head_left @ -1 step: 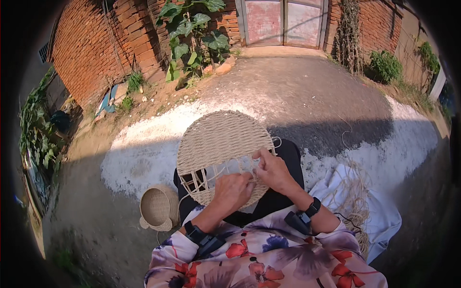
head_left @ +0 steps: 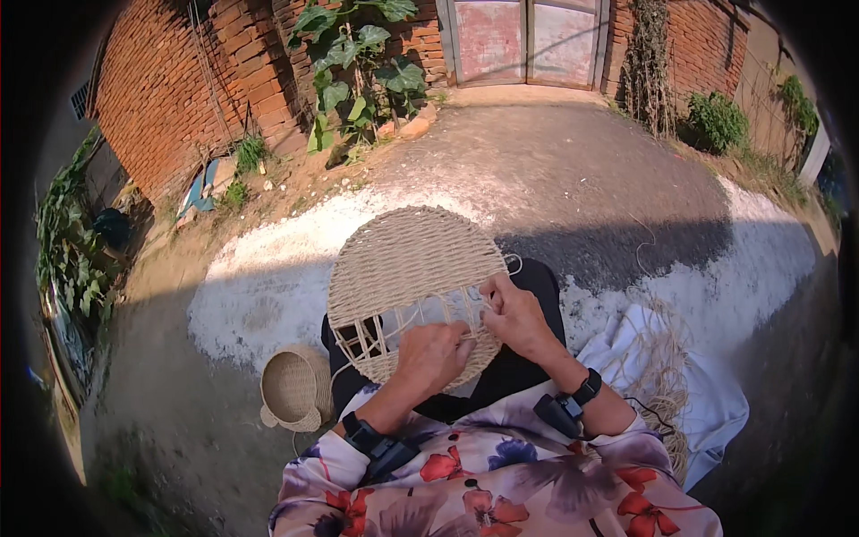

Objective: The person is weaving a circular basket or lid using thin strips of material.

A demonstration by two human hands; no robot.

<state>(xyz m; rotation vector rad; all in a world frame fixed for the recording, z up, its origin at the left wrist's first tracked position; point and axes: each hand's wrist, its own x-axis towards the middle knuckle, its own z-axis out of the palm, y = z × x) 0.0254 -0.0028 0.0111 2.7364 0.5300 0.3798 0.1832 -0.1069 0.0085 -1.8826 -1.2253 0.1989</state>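
Observation:
A round, flat piece of tan cord weaving rests on my lap. Its far part is densely woven; across the nearer part runs an open gap with bare upright strands, and a narrow woven band closes the near edge. My left hand lies over that near band, fingers curled and pressed together at the strands; what they pinch is hidden. At the gap's right end, my right hand pinches the cord strands with thumb and forefinger. A loose loop of cord sticks out at the weaving's right edge.
A small round woven basket stands on the ground to my left. On my right, a heap of loose cord lies on a white cloth. Farther off are brick walls, a leafy climbing plant and a double door.
My right hand has shifted very slightly right and down along the gap. The left hand and the weaving look nearly the same.

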